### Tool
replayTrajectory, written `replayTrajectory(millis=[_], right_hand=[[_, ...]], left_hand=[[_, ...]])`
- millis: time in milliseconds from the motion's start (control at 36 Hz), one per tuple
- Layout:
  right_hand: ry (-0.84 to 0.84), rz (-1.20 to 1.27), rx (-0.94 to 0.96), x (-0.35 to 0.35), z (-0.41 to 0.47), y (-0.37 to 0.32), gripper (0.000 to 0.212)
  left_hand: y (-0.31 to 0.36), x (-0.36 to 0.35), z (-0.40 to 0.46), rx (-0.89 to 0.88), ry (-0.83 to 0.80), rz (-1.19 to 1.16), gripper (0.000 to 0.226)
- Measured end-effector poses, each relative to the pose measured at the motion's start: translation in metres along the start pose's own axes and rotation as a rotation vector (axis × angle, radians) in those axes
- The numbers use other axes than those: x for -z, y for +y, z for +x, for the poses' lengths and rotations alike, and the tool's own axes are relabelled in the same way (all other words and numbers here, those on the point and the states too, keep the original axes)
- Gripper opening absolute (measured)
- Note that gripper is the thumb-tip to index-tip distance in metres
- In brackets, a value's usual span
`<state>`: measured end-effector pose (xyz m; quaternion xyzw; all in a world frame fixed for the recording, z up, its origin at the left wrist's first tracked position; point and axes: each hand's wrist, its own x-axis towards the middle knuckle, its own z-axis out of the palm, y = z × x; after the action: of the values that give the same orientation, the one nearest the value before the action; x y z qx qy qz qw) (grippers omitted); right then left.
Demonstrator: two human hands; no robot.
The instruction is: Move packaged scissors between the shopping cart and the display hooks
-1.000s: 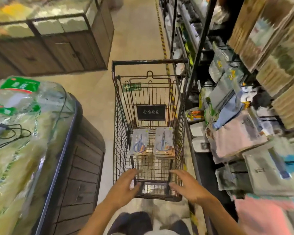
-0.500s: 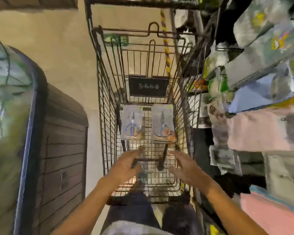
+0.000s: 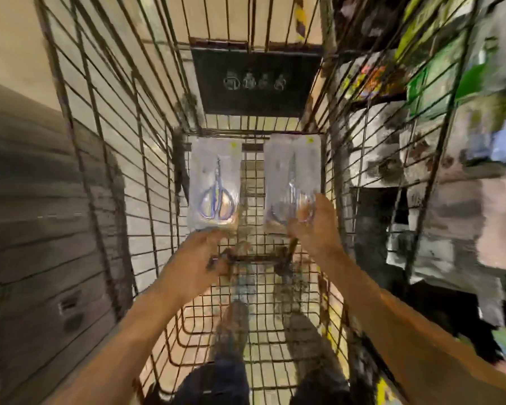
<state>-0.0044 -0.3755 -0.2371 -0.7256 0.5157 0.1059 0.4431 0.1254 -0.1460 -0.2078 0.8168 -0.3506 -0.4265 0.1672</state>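
1. A shop aisle is seen from above: a beige floor, a dark wooden counter (image 3: 41,217) on the left, and blurred shelves of packaged goods (image 3: 438,118) on the right.
2. A wire shopping cart (image 3: 108,147) fills the middle of the view, with a black placard (image 3: 254,83) on its far wall.
3. Two packs of scissors lie flat on the cart floor at the far end, side by side and a little apart: the left pack (image 3: 215,185) and the right pack (image 3: 292,176).
4. Each pack is judged to be light and thin, a card under clear slippery film, a little bendable but stiffened by the steel blades. It would best be pinched at a near edge or corner, or lifted by the far top end where a hanging hole is expected.
5. The right hand (image 3: 313,226) is laid on the near end of the right pack, the fingers curled loosely over the handle area; because of blur it cannot be told whether the pack is truly gripped.
6. The left hand (image 3: 199,258) is held just near the left pack's near edge, fingers partly bent, nothing held; contact cannot be told.
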Motion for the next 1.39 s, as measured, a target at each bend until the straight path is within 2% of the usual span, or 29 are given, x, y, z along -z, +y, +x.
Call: replayTrajectory(millis=[56,222,306,417,500,583,778,889,1000,1111,1167,1250,1306,1389], right_hand=[[0.056,0.004,-0.009,-0.009,0.014,0.002,0.087],[0.159,0.017,-0.056,-0.03,0.043,0.005,0.107],[0.172,0.028,-0.063,-0.036,0.042,0.011,0.104],[0.189,0.027,-0.032,-0.034,0.03,0.017,0.08],[0.221,0.062,-0.038,-0.032,0.024,0.022,0.099],[0.254,0.095,-0.047,-0.031,0.021,0.022,0.105],[0.053,0.326,-0.088,-0.033,0.003,0.028,0.111],[0.016,0.394,-0.038,-0.025,-0.018,0.023,0.102],[-0.069,0.495,-0.046,-0.024,-0.044,0.019,0.111],[-0.137,0.564,0.004,-0.025,-0.068,0.007,0.104],[-0.194,0.585,-0.002,-0.028,-0.075,0.002,0.097],[-0.268,0.583,0.026,-0.035,-0.077,0.001,0.097],[-0.276,0.562,0.024,-0.037,-0.074,0.006,0.086],[-0.265,0.493,0.018,-0.033,-0.063,0.005,0.057]], left_hand=[[-0.005,-0.005,0.008,-0.003,-0.005,0.007,0.056],[-0.016,-0.017,0.024,-0.013,-0.001,-0.025,0.057],[-0.018,-0.02,0.026,-0.015,-0.009,-0.034,0.057],[-0.016,-0.018,0.024,0.01,-0.003,-0.052,0.057],[-0.012,-0.016,0.023,0.014,-0.005,-0.048,0.058],[-0.008,-0.016,0.023,0.035,-0.017,-0.061,0.063],[-0.002,-0.022,0.03,0.116,-0.017,-0.179,0.067],[0.005,-0.027,0.032,0.154,0.036,-0.383,0.06],[0.019,-0.031,0.035,0.238,0.078,-0.667,0.065],[0.035,-0.029,0.031,0.296,0.142,-0.941,0.076],[0.037,-0.029,0.03,0.304,0.16,-1.028,0.081],[0.035,-0.027,0.028,0.315,0.222,-1.118,0.091],[0.031,-0.024,0.027,0.31,0.253,-1.128,0.091],[0.023,-0.017,0.024,0.317,0.285,-1.157,0.092]])
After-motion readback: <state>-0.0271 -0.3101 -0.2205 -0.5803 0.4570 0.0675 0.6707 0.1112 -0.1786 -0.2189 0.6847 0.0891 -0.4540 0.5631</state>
